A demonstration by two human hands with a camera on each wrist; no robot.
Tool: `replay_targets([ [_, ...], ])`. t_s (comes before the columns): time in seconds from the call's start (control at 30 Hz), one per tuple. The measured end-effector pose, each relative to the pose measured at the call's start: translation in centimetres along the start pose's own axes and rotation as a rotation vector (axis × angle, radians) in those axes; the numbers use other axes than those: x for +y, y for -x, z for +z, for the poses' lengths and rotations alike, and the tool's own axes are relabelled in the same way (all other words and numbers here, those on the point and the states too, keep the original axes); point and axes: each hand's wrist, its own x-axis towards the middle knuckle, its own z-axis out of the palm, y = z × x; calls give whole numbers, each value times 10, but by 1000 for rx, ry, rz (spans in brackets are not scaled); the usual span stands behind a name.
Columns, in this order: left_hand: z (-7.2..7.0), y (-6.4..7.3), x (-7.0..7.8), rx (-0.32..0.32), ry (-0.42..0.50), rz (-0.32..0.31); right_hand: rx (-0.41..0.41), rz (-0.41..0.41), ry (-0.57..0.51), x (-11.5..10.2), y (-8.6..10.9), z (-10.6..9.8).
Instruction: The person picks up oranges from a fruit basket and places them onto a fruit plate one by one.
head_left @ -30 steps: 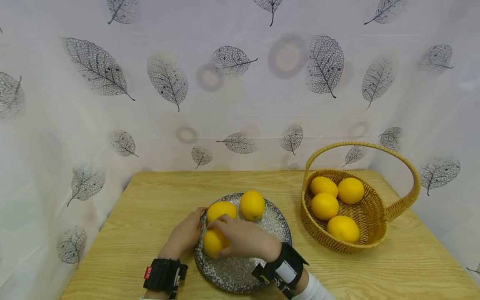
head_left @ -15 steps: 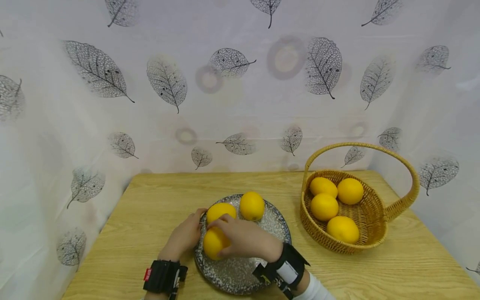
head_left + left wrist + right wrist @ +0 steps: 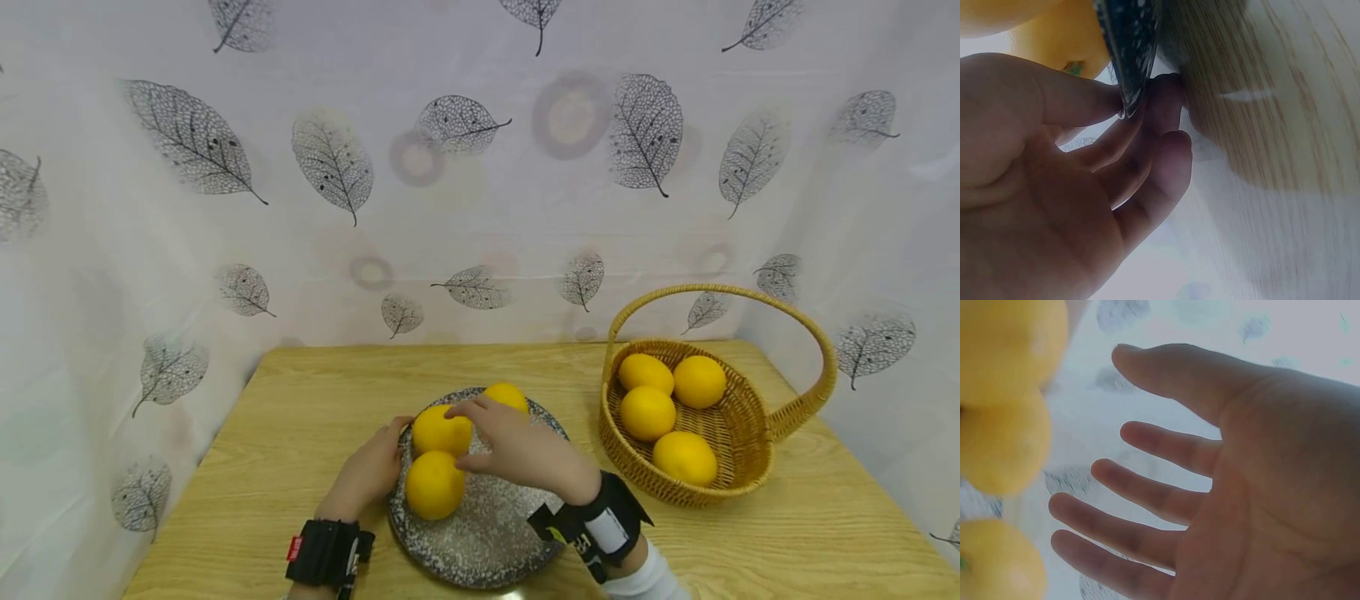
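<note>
Speckled grey with a darker edge, the plate point(image 3: 491, 542) bears 3 yellow fruits point(image 3: 435, 486): 2 crowd its left side, seeming to touch, and 1 sits toward the far edge, partly masked by the right hand point(image 3: 525, 450). That hand hovers over the plate with thumb and fingers spread, grasping nothing; the right wrist view shows a gap between its fingertips and the fruit. At the left rim, the left hand point(image 3: 369, 477) pinches the plate, thumb on the upper face and fingers beneath, probably to steady it under round things that could roll and jolt it. Near the plate, to the right, a wicker basket point(image 3: 630, 467) holds 4 other fruits point(image 3: 647, 412), its woven wall likely keeping them from rolling away; an arched handle point(image 3: 723, 289) rises over it. Both vessels rest on a pale wood-grain table point(image 3: 262, 458), backed by a whitish cloth point(image 3: 487, 225) printed with skeleton leaves and faint rings, which also hangs at both sides. Black bands point(image 3: 322, 552) wrap both wrists.
</note>
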Motion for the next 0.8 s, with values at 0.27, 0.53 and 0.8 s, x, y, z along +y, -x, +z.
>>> replay_targets([
  [0.27,-3,1,3,17,-9,8,106,132,-99,27,13,-27],
  [0.53,-2,2,4,1,0,7,204,179,-151,60,29,-49],
  [0.8,-1,1,4,2,10,1,289,256,-175,96,44,-67],
])
